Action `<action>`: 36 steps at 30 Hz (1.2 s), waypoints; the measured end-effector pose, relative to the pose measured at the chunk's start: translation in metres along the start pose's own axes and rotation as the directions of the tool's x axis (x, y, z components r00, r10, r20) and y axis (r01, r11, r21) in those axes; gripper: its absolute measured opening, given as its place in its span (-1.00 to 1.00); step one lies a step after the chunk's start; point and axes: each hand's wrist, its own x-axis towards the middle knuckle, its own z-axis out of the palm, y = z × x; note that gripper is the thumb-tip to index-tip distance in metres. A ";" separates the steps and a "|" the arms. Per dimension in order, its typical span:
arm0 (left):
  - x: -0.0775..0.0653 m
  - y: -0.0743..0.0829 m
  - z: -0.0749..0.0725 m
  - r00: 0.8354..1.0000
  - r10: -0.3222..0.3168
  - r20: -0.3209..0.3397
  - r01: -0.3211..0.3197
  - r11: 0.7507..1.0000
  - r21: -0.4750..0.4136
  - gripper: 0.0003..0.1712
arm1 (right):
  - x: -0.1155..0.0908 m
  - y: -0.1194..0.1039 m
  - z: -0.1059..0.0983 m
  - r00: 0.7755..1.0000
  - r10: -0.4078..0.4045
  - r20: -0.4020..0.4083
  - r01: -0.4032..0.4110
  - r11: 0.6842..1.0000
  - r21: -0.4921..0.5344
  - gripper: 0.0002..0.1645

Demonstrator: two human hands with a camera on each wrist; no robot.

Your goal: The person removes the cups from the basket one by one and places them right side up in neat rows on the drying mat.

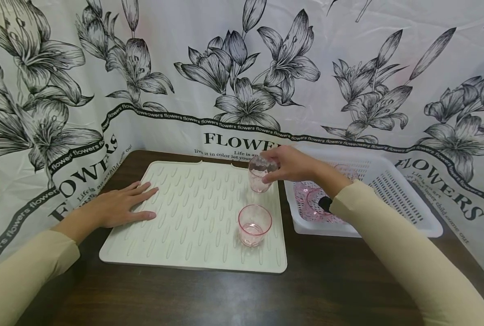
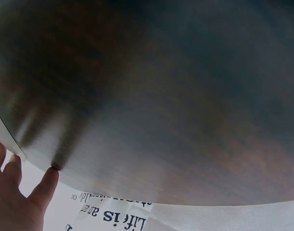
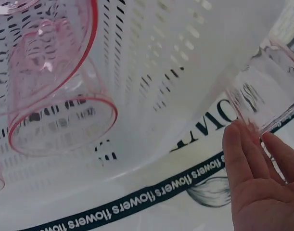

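My right hand (image 1: 292, 164) grips a clear pinkish drinking glass (image 1: 258, 184) near its top, over the back right corner of a white ridged drying mat (image 1: 185, 213). In the right wrist view, the fingers of that hand (image 3: 262, 178) are on the side of the glass (image 3: 269, 89). Whether its base touches the mat, I cannot tell. A second pink-rimmed glass (image 1: 252, 235) stands upright on the mat in front of it. My left hand (image 1: 117, 206) rests flat on the mat's left edge, fingers spread. The left wrist view catches this hand (image 2: 21, 202) at its lower left corner.
A white perforated plastic basket (image 1: 423, 226) stands right of the mat. Pink glasses (image 3: 65, 130) lie inside it, partly hidden by my right arm. The dark wooden table (image 1: 209, 294) carries both. A flower-printed white curtain (image 1: 164, 77) hangs behind and at the sides.
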 end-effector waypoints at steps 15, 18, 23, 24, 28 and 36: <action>0.000 0.002 -0.002 1.000 0.002 0.001 -0.002 1.000 -0.010 0.03 | 0.016 0.001 0.022 0.998 0.019 0.065 -0.015 0.998 -0.055 -0.15; 0.000 0.002 -0.001 1.000 0.001 0.005 -0.001 1.000 -0.012 0.03 | 0.018 0.001 0.025 0.997 0.004 0.079 0.002 0.997 -0.078 -0.17; -0.001 0.001 0.001 1.000 -0.003 0.004 0.003 1.000 -0.011 0.04 | 0.021 0.002 0.030 0.995 -0.010 0.098 0.020 0.994 -0.106 -0.16; -0.001 0.001 0.001 1.000 -0.005 0.004 0.005 1.000 -0.012 0.04 | 0.022 0.003 0.031 0.995 -0.014 0.096 0.024 0.994 -0.105 -0.15; -0.001 0.000 0.001 1.000 -0.003 0.003 0.003 1.000 -0.013 0.03 | 0.024 0.004 0.034 0.995 0.012 0.097 -0.004 0.996 -0.087 -0.11; 0.000 0.000 0.001 1.000 -0.005 -0.003 0.005 1.000 -0.004 0.03 | 0.027 0.003 0.036 0.994 0.030 0.108 -0.017 0.993 -0.114 -0.09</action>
